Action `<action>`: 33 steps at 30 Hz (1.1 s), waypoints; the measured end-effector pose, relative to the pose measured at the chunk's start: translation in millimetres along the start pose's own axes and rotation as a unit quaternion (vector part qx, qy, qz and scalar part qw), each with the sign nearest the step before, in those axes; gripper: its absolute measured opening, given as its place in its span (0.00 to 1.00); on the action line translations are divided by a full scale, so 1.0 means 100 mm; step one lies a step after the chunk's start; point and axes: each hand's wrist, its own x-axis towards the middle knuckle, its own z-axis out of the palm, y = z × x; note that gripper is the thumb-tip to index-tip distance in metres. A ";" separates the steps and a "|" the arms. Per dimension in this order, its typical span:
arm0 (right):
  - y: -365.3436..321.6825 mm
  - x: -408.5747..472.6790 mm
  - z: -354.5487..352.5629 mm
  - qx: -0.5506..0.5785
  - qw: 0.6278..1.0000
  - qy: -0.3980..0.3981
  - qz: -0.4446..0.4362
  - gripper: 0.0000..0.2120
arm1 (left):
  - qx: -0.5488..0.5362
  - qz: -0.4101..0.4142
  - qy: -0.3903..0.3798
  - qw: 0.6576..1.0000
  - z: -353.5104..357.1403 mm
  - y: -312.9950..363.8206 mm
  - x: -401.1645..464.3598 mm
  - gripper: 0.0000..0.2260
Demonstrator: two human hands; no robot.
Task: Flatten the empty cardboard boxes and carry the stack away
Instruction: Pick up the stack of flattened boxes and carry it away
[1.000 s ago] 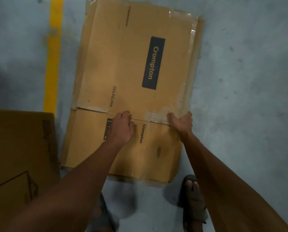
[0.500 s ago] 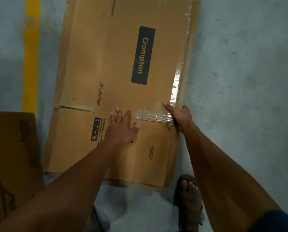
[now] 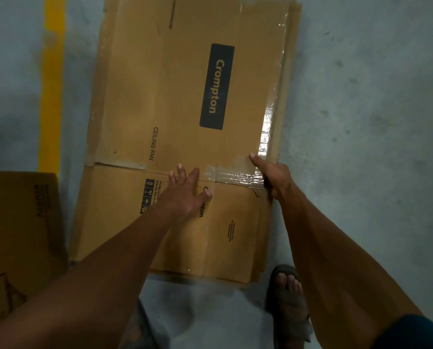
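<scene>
since a second ago the left hand point(image 3: 185, 192) has gone from curled at the fold to spread flat, fingers splayed, palm pressing the flattened box point(image 3: 185, 102) beside the handling-symbols print. nearest, a sandalled foot point(image 3: 289, 295) stands on the grey floor point(image 3: 366, 122) just off the box's near right corner. the right hand point(image 3: 273, 178) is clamped on the box's right edge at the taped seam point(image 3: 233, 176), thumb lying on top and the other fingers hidden under the edge. at lower left another cardboard box point(image 3: 16, 222) lies beside it. the flattened box lies flat on the floor atop more cardboard layers, its dark crompton label point(image 3: 216, 86) further up. a yellow line point(image 3: 52, 84) runs along the floor to its left.
</scene>
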 end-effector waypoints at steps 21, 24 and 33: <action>-0.17 -0.62 0.25 -0.114 0.981 0.124 -0.096 0.27 | 0.086 0.016 0.183 0.979 -0.53 -0.31 -0.22 0.17; -0.12 -0.55 0.26 -0.103 0.982 0.136 -0.087 0.27 | 0.056 -0.034 0.246 0.967 -0.64 -0.69 -0.16 0.22; -0.11 -0.57 0.35 -0.151 0.965 0.176 -0.124 0.28 | -0.124 -0.174 0.257 0.942 -1.15 -1.53 0.31 0.55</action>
